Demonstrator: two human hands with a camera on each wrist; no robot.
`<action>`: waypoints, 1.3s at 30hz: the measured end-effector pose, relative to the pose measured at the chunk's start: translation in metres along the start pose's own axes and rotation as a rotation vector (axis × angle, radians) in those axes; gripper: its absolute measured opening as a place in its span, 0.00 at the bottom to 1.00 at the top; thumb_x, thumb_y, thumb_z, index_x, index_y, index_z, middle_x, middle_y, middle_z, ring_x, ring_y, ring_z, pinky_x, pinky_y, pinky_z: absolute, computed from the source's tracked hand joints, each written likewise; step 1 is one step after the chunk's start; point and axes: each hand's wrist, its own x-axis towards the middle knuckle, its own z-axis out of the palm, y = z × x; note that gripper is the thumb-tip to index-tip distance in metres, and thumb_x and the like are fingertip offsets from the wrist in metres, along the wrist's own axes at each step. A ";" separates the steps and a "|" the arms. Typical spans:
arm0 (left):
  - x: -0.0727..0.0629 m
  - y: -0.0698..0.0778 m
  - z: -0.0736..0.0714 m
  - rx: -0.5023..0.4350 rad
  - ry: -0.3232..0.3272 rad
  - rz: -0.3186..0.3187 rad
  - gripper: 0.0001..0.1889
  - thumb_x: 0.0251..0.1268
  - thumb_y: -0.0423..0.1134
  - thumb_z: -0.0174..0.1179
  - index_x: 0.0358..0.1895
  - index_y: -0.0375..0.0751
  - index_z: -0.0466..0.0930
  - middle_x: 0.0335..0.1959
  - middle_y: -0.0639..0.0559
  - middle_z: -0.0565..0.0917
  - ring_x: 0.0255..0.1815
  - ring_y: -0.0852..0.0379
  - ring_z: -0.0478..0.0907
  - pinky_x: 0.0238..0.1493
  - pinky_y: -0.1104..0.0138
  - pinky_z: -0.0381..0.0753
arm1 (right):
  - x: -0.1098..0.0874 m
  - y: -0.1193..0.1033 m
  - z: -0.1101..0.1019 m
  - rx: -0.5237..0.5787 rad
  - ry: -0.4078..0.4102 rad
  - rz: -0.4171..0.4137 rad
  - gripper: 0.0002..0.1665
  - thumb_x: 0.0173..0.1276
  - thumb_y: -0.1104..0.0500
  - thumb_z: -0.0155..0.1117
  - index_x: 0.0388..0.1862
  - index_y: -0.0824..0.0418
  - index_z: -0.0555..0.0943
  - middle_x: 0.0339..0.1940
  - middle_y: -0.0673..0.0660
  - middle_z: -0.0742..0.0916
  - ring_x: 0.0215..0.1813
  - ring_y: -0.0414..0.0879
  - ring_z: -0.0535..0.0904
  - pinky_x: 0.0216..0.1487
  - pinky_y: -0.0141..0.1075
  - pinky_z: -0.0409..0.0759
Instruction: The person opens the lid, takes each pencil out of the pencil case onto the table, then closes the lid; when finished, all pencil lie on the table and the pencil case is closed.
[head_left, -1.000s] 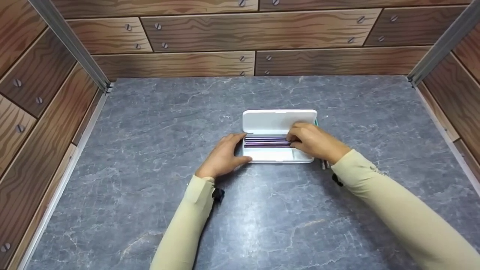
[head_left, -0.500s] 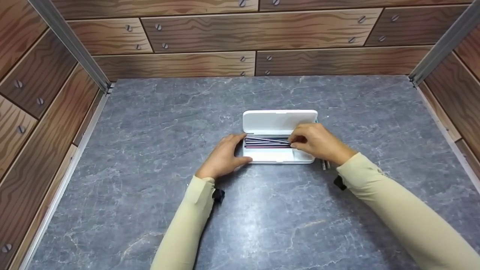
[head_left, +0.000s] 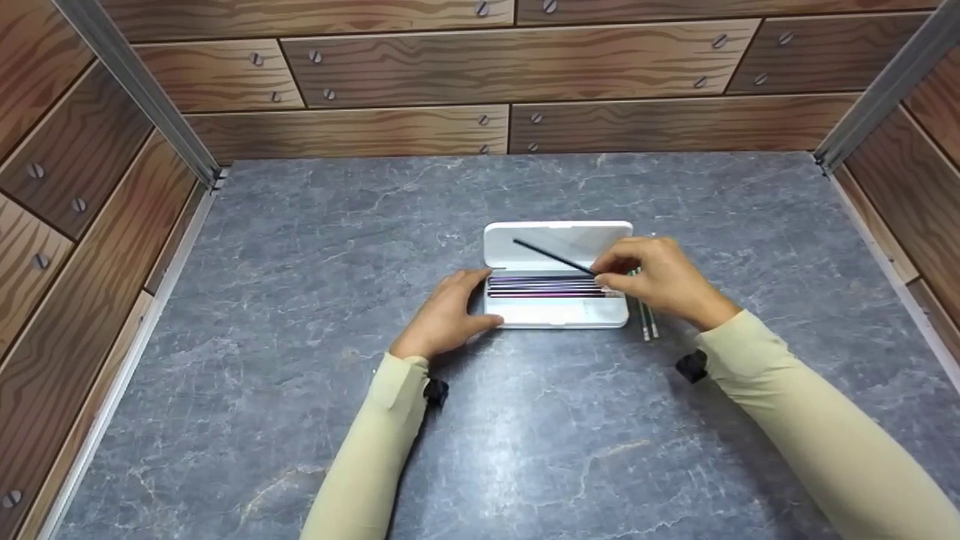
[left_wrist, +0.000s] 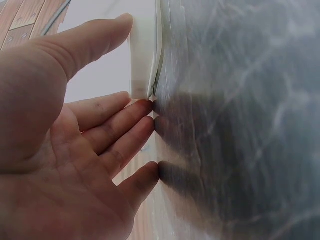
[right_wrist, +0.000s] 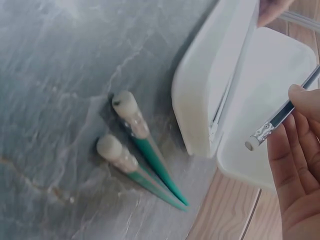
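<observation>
An open white pencil case (head_left: 540,313) lies on the grey marbled table with its lid (head_left: 499,244) raised at the back. Several dark and purple pencils (head_left: 544,287) lie side by side inside. My right hand (head_left: 652,277) pinches a dark pencil (head_left: 551,255) near its eraser end, slanting up to the left over the case. In the right wrist view, its white eraser (right_wrist: 252,144) and silver ferrule stick out past the fingers. My left hand (head_left: 448,315) rests at the case's left end, thumb at the front corner and forefinger at the back one, fingers fairly straight.
Two green pencils (right_wrist: 152,157) with white erasers lie on the table just right of the case. Wood-patterned walls (head_left: 412,71) and metal corner posts (head_left: 142,82) enclose the table (head_left: 337,225) at the back and sides.
My right hand has drawn one dark pencil up out of the row in the case and moved slightly right. The green pencils now show more. My left hand has stayed put.
</observation>
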 end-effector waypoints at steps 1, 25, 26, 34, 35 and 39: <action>0.000 0.000 0.000 -0.002 0.000 0.000 0.47 0.70 0.56 0.78 0.88 0.48 0.68 0.83 0.46 0.77 0.87 0.45 0.69 0.91 0.51 0.67 | -0.001 0.001 -0.002 0.012 0.008 0.008 0.08 0.69 0.69 0.81 0.44 0.60 0.96 0.41 0.56 0.96 0.41 0.33 0.86 0.49 0.26 0.87; -0.002 0.004 -0.001 -0.025 0.014 0.017 0.46 0.70 0.54 0.78 0.87 0.46 0.69 0.81 0.46 0.78 0.86 0.45 0.71 0.90 0.51 0.68 | -0.044 0.036 -0.028 0.038 0.208 0.453 0.18 0.72 0.63 0.79 0.54 0.74 0.91 0.45 0.72 0.95 0.27 0.24 0.83 0.30 0.20 0.82; -0.002 0.003 -0.001 -0.021 0.013 0.016 0.46 0.70 0.55 0.78 0.87 0.47 0.69 0.81 0.47 0.78 0.86 0.45 0.71 0.90 0.51 0.68 | -0.045 0.036 -0.027 0.043 0.192 0.473 0.18 0.72 0.63 0.79 0.55 0.74 0.91 0.46 0.73 0.95 0.27 0.24 0.84 0.30 0.21 0.83; -0.003 0.004 -0.001 -0.024 0.009 -0.002 0.47 0.71 0.55 0.78 0.88 0.49 0.68 0.83 0.46 0.76 0.88 0.45 0.69 0.91 0.50 0.67 | -0.046 0.035 -0.021 0.040 0.096 0.538 0.23 0.70 0.65 0.79 0.60 0.77 0.88 0.45 0.73 0.95 0.26 0.31 0.86 0.28 0.23 0.85; -0.003 0.004 -0.001 -0.027 0.010 -0.002 0.47 0.71 0.55 0.78 0.88 0.49 0.68 0.83 0.46 0.76 0.87 0.45 0.69 0.91 0.50 0.67 | -0.046 0.035 -0.020 0.035 0.087 0.539 0.24 0.69 0.65 0.79 0.61 0.77 0.88 0.44 0.72 0.95 0.26 0.32 0.87 0.28 0.23 0.84; -0.004 0.006 -0.002 -0.028 0.013 -0.002 0.46 0.71 0.54 0.78 0.88 0.48 0.68 0.82 0.46 0.77 0.86 0.45 0.70 0.90 0.51 0.68 | -0.047 0.036 -0.018 0.008 0.048 0.538 0.27 0.69 0.64 0.81 0.63 0.76 0.88 0.45 0.72 0.95 0.26 0.34 0.87 0.28 0.24 0.83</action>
